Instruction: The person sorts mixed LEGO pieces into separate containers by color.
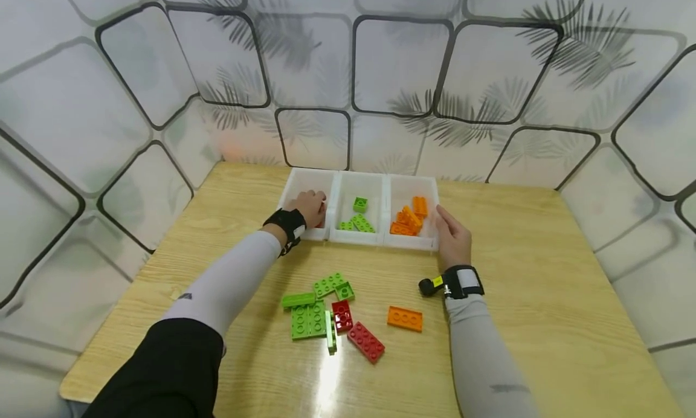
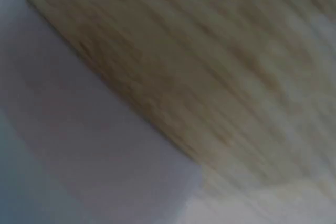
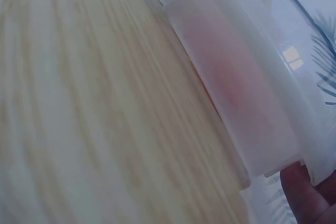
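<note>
A white three-compartment tray (image 1: 357, 237) stands at the back of the table. My left hand (image 1: 309, 208) reaches down into its left compartment, fingers bent. A bit of red brick (image 1: 319, 225) shows beside the fingers; I cannot tell whether they hold it. At the tray's right end, my right hand (image 1: 454, 240) grips the wall, and a fingertip (image 3: 304, 190) sits under the rim in the right wrist view. Green bricks (image 1: 361, 223) lie in the middle compartment, orange bricks (image 1: 410, 220) in the right one. The left wrist view shows mostly the tray's blurred wall (image 2: 100, 124).
Nearer on the wooden table (image 1: 522, 273) lie several loose green bricks (image 1: 308, 320), a dark red square brick (image 1: 342, 316), a longer red brick (image 1: 366, 342) and an orange brick (image 1: 405, 319). A patterned curtain (image 1: 402, 67) closes off the back and sides.
</note>
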A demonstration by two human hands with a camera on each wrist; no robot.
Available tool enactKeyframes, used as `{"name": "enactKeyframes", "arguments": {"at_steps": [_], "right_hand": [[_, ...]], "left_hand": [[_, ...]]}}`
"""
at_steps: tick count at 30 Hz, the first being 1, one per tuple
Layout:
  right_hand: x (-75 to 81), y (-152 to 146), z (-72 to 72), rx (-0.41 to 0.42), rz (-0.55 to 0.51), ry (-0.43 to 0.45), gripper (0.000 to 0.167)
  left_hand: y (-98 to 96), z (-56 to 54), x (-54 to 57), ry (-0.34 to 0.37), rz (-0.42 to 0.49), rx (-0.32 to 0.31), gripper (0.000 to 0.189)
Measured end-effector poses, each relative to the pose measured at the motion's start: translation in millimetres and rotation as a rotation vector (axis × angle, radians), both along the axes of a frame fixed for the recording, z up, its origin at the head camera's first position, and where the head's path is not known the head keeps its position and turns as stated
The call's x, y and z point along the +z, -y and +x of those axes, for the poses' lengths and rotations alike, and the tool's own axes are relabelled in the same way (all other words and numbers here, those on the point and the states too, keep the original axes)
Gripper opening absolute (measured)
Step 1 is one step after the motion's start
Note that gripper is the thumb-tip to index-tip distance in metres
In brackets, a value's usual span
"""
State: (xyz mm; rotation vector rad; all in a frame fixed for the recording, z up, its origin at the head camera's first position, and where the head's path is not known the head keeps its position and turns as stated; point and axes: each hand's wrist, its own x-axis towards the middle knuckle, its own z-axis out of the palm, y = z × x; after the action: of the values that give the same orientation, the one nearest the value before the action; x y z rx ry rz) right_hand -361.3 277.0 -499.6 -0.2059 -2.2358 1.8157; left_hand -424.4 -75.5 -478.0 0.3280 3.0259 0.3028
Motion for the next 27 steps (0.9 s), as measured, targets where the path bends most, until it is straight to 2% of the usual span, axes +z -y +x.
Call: {"name": "enactKeyframes", "arguments": {"at_steps": [2,6,13,15,19,21,22,24,27], "right_hand": [[-1.4,2,-0.3,0.007,0.015,0.002,0.037],[-1.3,4,-1.4,0.023,0.068,0.013,0.039],[0.8,-1,-1.5,0.004,0.112,0.023,0.041],[0.5,-2,-1.3,0.001,0.107,0.016,0.040],[0.0,-1,-1.1,0.004,0.091,0.019,0.038],[1.1,-2,-1.7,0.002,0.081,0.017,0.037],[1.6,-2,-1.7,0.003,0.074,0.016,0.037],[2.3,-1,-1.4,0.005,0.067,0.015,0.038],[3.2,-1,-0.7,0.009,0.062,0.015,0.038]], "left_hand": [[4.0,3.6,0.4,-0.001,0.013,0.010,0.040],[10.0,10.8,6.1,-0.046,0.042,0.003,0.042],[7.8,27.0,30.0,-0.094,0.133,-0.084,0.039],[6.9,34.8,38.4,-0.138,0.151,-0.107,0.037],[4.2,57.5,55.4,-0.307,0.207,-0.171,0.028],[0.2,71.8,62.8,-0.374,0.232,-0.234,0.022],[-2.1,80.1,65.1,-0.384,0.240,-0.272,0.019],[-8.2,97.3,65.7,-0.357,0.239,-0.347,0.016],[-18.8,122.6,59.0,-0.232,0.210,-0.458,0.017]]}}
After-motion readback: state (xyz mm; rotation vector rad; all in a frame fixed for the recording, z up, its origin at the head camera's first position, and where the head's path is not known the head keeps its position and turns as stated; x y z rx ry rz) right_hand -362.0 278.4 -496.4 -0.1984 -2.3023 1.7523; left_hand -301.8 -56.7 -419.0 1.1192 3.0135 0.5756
